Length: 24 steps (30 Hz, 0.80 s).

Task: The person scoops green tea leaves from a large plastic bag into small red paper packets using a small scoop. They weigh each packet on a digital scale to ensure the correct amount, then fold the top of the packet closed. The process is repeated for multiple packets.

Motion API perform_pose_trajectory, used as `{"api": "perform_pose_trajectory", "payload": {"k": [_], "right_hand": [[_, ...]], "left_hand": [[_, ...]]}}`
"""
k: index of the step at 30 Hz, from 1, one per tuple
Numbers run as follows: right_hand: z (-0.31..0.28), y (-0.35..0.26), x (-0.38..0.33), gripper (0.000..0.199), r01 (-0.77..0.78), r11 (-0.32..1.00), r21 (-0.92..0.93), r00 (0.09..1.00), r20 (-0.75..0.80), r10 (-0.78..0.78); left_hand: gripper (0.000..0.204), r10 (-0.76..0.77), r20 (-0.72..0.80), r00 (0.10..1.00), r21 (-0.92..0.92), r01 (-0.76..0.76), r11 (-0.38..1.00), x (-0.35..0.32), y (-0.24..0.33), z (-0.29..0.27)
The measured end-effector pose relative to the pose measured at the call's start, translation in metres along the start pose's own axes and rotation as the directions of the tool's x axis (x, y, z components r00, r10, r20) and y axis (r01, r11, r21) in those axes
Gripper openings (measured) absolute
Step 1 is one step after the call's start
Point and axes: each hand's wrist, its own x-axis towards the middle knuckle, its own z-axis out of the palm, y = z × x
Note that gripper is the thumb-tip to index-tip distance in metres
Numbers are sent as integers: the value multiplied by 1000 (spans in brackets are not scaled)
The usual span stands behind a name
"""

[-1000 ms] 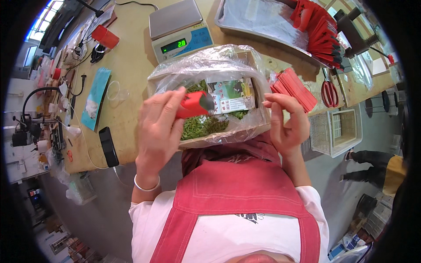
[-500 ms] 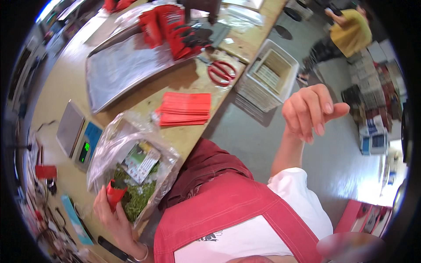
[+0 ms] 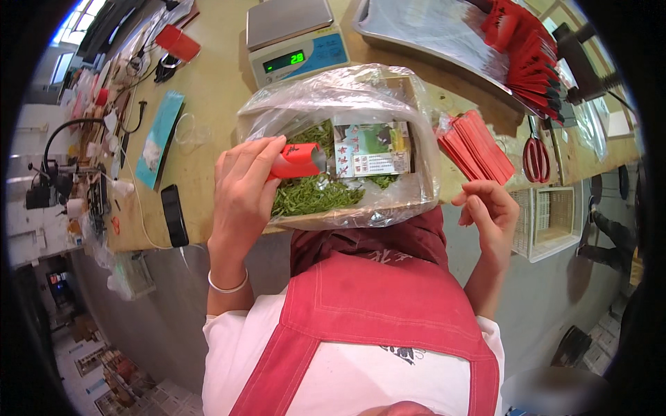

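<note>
In my left hand (image 3: pixel 243 184) is a small red foil pouch (image 3: pixel 295 161), its open mouth facing right and showing a silvery inside. Fingers and thumb close round the pouch from the left. Beneath it, loose green leaves (image 3: pixel 316 197) lie in a clear plastic bag (image 3: pixel 277 114) that lines a shallow box. A printed card (image 3: pixel 373 149) with a green picture rests on the leaves. My right hand (image 3: pixel 491 215) hovers by the table's front edge, fingers loosely bent and apart, with nothing visible in it. Close beyond it lies a stack of flat red pouches (image 3: pixel 475 147).
Behind the bag stands a digital scale (image 3: pixel 295 52) with a lit display. A metal tray (image 3: pixel 430 41) holds many red pouches (image 3: pixel 524 52) at the back right. Red-handled scissors (image 3: pixel 535 159) lie right, above a white crate (image 3: pixel 548 222). A phone (image 3: pixel 175 215) lies left.
The view has swung right-to-left, toward the bag and scale. My right hand has come down from over the floor to near the red stack. My left hand still holds the pouch.
</note>
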Motion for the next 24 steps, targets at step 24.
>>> {"api": "perform_pose_trajectory", "payload": {"k": [24], "right_hand": [[8,23,9,18,-14,999,30,998,-67,16]], "left_hand": [[53,24,10,1000,126,-25,992,1,-10,5]]}}
